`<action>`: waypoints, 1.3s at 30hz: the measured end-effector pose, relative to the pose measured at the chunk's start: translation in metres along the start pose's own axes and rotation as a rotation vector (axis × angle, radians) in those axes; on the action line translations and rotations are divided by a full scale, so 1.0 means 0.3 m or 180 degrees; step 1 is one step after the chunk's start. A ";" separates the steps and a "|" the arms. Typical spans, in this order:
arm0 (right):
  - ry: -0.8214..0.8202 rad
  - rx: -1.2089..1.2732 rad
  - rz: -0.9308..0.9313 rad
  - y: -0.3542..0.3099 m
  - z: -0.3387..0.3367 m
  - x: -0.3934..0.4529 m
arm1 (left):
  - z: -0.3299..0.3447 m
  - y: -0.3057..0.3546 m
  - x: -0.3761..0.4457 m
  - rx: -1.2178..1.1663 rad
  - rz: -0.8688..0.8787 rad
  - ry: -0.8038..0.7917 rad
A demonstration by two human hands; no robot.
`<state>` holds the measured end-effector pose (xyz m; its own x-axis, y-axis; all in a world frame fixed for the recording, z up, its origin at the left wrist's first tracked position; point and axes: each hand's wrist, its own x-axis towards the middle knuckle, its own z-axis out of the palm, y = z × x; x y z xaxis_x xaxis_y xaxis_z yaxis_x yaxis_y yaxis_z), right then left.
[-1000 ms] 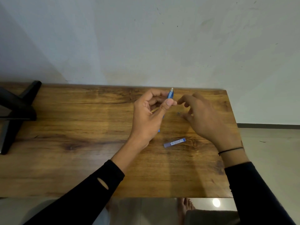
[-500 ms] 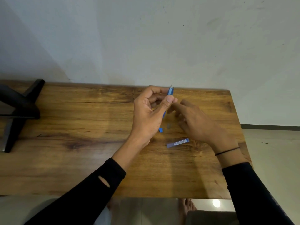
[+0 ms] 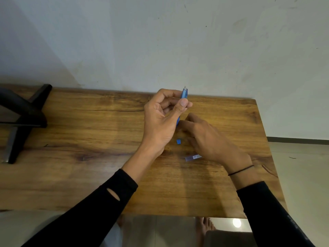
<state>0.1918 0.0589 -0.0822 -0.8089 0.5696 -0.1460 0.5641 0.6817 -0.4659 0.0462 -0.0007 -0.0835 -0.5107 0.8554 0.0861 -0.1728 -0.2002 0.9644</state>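
Observation:
My left hand [image 3: 162, 120] grips a blue mechanical pencil [image 3: 184, 94] upright above the wooden table [image 3: 89, 139], thumb and fingers curled round its barrel, its pale top end pointing up. A small blue cap [image 3: 178, 141] lies on the table just below that hand. My right hand [image 3: 210, 138] reaches low over the table beside the pencil's lower end, palm down, fingers pointing left; what its fingertips touch is hidden. A slim bluish lead case [image 3: 193, 157] with a white label lies on the table, partly under my right hand.
A black stand [image 3: 25, 114] sits at the table's left end. A pale wall rises right behind the table. The table's right edge [image 3: 267, 139] and front edge drop to a tiled floor, where bare feet [image 3: 206, 227] show.
My right hand has dropped from beside the pencil's top to the table surface near the lead case. The small blue cap now lies on the table. My left hand lifted the pencil slightly.

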 end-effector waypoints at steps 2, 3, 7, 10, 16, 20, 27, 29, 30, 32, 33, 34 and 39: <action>-0.0029 -0.0041 -0.0027 0.001 0.006 0.004 | -0.004 0.001 0.001 0.0020 0.0012 -0.0003; -0.0044 -0.0057 -0.0035 0.001 0.007 0.005 | -0.005 0.001 0.001 0.0019 0.0008 -0.0005; 0.0046 -0.0109 -0.0101 -0.008 0.008 0.004 | -0.007 0.004 0.003 0.0007 0.0007 -0.0006; 0.0166 -0.0111 -0.0068 -0.013 0.014 0.000 | -0.007 0.004 0.003 0.0025 0.0009 -0.0015; 0.0424 0.0235 0.0083 0.033 -0.019 0.001 | -0.010 0.004 0.004 0.0016 -0.0011 0.0008; 0.1126 0.1161 0.0281 0.079 -0.095 -0.005 | -0.008 0.009 0.001 0.0082 -0.0015 0.0004; 0.2130 0.3379 -0.0166 -0.004 -0.171 -0.010 | 0.013 0.007 -0.013 0.0084 -0.0032 -0.0079; 0.2181 0.3666 -0.0231 -0.023 -0.181 -0.013 | 0.019 0.005 -0.018 0.0114 -0.0028 -0.0132; 0.2203 0.3712 -0.0255 -0.030 -0.185 -0.014 | 0.022 0.004 -0.021 0.0137 -0.0019 -0.0156; 0.2294 0.3586 -0.0271 -0.043 -0.189 -0.015 | 0.026 0.000 -0.024 0.0166 0.0009 -0.0193; 0.2333 0.3484 -0.0287 -0.047 -0.190 -0.015 | 0.028 -0.001 -0.025 0.0170 0.0022 -0.0209; 0.2349 0.3393 -0.0311 -0.051 -0.191 -0.015 | 0.029 -0.002 -0.026 0.0173 0.0033 -0.0226; 0.2292 0.3051 -0.0363 -0.058 -0.186 -0.013 | 0.029 -0.008 -0.028 0.0191 0.0064 -0.0237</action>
<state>0.1943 0.0705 -0.0249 -0.3957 0.8620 0.3168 -0.1042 0.3006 -0.9481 0.0584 -0.0032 -0.0843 -0.4491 0.8851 0.1217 -0.1112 -0.1905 0.9754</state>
